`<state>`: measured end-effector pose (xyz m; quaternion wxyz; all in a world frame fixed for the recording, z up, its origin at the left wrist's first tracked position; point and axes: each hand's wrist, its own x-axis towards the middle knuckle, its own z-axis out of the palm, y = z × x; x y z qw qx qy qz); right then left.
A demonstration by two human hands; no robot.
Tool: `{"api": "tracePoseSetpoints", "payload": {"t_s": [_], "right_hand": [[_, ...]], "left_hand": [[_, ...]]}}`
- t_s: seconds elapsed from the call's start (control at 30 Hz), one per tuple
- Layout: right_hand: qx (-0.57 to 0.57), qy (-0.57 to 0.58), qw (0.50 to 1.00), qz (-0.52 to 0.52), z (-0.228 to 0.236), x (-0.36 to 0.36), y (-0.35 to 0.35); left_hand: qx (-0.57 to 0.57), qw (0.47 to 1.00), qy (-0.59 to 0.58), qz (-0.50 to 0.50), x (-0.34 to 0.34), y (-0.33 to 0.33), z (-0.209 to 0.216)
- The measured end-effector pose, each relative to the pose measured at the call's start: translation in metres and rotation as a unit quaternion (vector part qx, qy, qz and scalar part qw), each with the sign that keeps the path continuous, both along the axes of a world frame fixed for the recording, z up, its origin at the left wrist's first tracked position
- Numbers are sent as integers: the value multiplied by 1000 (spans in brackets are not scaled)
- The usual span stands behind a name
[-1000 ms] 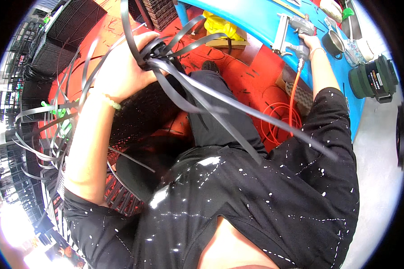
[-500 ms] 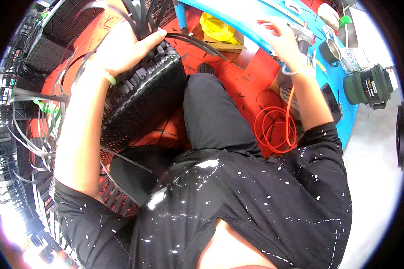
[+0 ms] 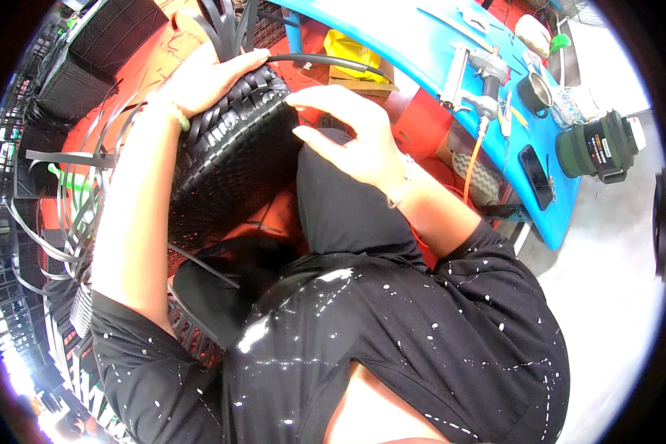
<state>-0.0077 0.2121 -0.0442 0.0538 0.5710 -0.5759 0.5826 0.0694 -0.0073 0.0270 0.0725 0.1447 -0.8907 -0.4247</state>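
Observation:
A black woven basket [image 3: 229, 148] leans tilted in front of me, left of my dark-trousered leg. Long flat black strips [image 3: 233, 29] stick up from its far end. My left hand [image 3: 200, 85] grips the basket at that end, its thumb laid along the weave beside the strips. The other fingers are partly hidden. By the basket's right corner hovers my right hand [image 3: 355, 137], thumb and forefinger apart and nothing visible between them.
On the blue table [image 3: 547, 218] at the right lie a pneumatic staple gun [image 3: 488, 74] with an orange hose, a metal cup [image 3: 534, 94], a phone [image 3: 536, 176] and a dark green cylinder [image 3: 596, 146]. A yellow bag [image 3: 351, 53] sits beyond. Loose grey strips [image 3: 70, 229] hang at the left.
My right hand has moved left from beside the staple gun to the basket's corner. The staple gun stays on the table. My left hand keeps its grip on the basket.

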Motion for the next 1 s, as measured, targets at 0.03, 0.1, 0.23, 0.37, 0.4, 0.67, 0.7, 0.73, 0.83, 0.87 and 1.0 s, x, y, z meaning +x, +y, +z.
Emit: {"api": "tracePoseSetpoints", "payload": {"t_s": [0.03,0.1,0.23,0.37,0.4,0.67,0.7,0.73,0.83,0.87,1.0], "right_hand": [[0,10,1000,-4,-2,-2,0],[2,26,1000,-10,-7,-3,2],[-2,30,999,-37,-13,8,4],[-7,19,999,-48,-20,13,8],[-7,12,999,-45,-19,11,11],[-74,-38,996,-35,-20,0,18],[-66,-41,997,-16,-18,0,22],[-59,-29,997,-33,-15,-4,31],[-40,-40,994,-90,-10,-25,58],[4,-71,990,-122,-7,-36,72],[41,-72,956,-280,-30,-110,127]], "left_hand": [[12,1000,3,0,-1,0,-1],[-5,999,-27,16,1,3,2],[26,998,-52,-7,-4,-9,-6],[-4,999,-37,21,-7,-2,-11],[-37,998,-46,0,-3,11,2],[146,989,-22,11,-13,-6,-27],[174,985,-6,5,-7,-2,-25],[150,989,0,-4,-9,2,-28],[117,993,-8,-18,-7,1,-30],[116,993,-14,-22,-7,2,-32],[137,990,-20,-20,-5,5,-30]]}}
